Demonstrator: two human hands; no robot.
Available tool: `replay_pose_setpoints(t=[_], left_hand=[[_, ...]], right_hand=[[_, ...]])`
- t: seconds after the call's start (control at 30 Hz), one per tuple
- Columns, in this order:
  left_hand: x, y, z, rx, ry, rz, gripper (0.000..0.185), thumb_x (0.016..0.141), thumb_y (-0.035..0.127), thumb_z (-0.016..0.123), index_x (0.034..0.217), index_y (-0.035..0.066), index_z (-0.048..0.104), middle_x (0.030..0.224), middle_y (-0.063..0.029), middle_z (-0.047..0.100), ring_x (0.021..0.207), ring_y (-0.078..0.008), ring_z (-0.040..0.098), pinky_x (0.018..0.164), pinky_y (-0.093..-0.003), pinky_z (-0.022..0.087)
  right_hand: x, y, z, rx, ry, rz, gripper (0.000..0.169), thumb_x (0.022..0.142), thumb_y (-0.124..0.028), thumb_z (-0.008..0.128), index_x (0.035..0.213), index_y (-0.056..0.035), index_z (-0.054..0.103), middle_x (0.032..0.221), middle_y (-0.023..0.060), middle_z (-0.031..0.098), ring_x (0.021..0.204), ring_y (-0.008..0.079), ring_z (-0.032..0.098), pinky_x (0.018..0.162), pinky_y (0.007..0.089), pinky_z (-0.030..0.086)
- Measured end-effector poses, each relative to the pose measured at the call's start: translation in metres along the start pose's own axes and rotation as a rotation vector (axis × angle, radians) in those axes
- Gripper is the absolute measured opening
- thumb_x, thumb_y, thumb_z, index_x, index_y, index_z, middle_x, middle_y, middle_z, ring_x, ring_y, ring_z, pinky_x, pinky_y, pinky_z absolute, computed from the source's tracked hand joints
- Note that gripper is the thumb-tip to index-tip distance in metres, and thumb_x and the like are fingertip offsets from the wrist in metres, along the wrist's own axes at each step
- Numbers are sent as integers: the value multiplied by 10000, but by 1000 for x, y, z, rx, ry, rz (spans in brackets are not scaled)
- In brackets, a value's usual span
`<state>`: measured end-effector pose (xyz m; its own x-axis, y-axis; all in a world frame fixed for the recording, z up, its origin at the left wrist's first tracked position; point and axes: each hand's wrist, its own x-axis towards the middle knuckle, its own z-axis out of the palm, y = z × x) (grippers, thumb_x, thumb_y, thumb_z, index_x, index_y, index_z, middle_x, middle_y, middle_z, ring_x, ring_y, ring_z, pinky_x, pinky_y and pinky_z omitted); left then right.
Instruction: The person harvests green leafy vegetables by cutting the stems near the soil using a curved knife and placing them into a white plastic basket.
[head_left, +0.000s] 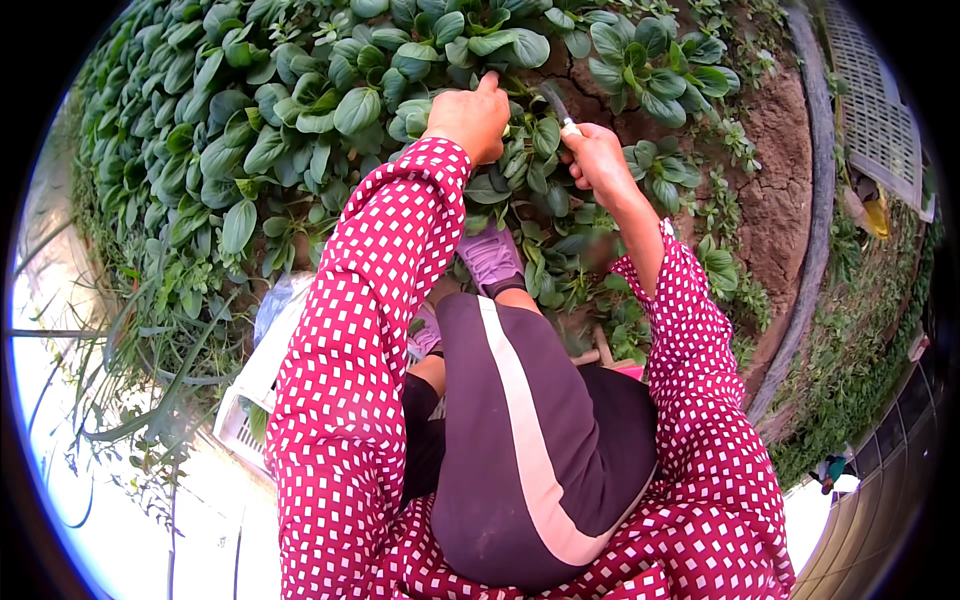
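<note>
My left hand (469, 124) is curled among leafy greens that look like bok choy, closed on one plant (411, 118) whose leaves show at the hand's left side. Most of its fingers are turned away from view. To the right, my right hand (600, 161) grips a small hand sickle or curved knife (553, 101) by its handle. The dark blade points up and left, over the soil and apart from my left hand. Smaller leafy plants (536, 154) grow between and below the two hands.
Dense greens (247, 127) cover the left. A dark hose (814, 172) runs along bare cracked soil (772, 202) at right, beside a white plastic crate (874, 105). Another white crate (251, 397) stands by my left arm. My pink shoe (491, 255) is among the plants.
</note>
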<state>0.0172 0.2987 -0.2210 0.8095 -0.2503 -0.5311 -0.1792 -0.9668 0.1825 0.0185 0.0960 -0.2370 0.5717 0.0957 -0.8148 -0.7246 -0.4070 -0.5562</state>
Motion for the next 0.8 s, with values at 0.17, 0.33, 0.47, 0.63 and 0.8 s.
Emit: replay_pose_setpoints(t=[0.17,0.33,0.47,0.63,0.8], left_hand=[[1,-1,2,5,14,1,435,777,137,650,1189,12,589,1416,-150,466,989,-265,688,815,-391,546],[0,1,1,26,6,4,409,785,136,649,1171,11,599,1378,-142,495,982,-264,690,799,-391,550],[1,4,0,49,-17,-7,381,792,136,650,1148,10,605,1302,-134,532,967,-264,691,784,-391,552],[0,-1,-4,20,3,-43,366,791,128,648,1133,5,604,1280,-133,528,958,-268,688,782,-392,553],[-36,-19,-10,-241,247,138,587,706,83,631,1255,-47,469,1413,-160,437,933,-367,661,803,-465,526]], right_hand=[[3,1,1,39,-6,15,181,977,-240,538,932,-65,556,720,-12,497,519,64,422,406,221,327],[8,0,5,90,-24,68,178,981,-239,526,909,-78,539,707,-12,489,504,63,408,397,228,303],[9,-2,11,167,-57,107,176,986,-243,507,895,-95,532,686,-17,472,492,63,389,392,234,275],[-8,11,11,-57,-88,111,172,960,-243,523,978,-82,581,670,-13,495,491,73,421,398,242,313],[-21,15,-3,91,107,-132,252,883,-154,616,1094,-34,549,737,30,571,492,100,508,413,266,406]])
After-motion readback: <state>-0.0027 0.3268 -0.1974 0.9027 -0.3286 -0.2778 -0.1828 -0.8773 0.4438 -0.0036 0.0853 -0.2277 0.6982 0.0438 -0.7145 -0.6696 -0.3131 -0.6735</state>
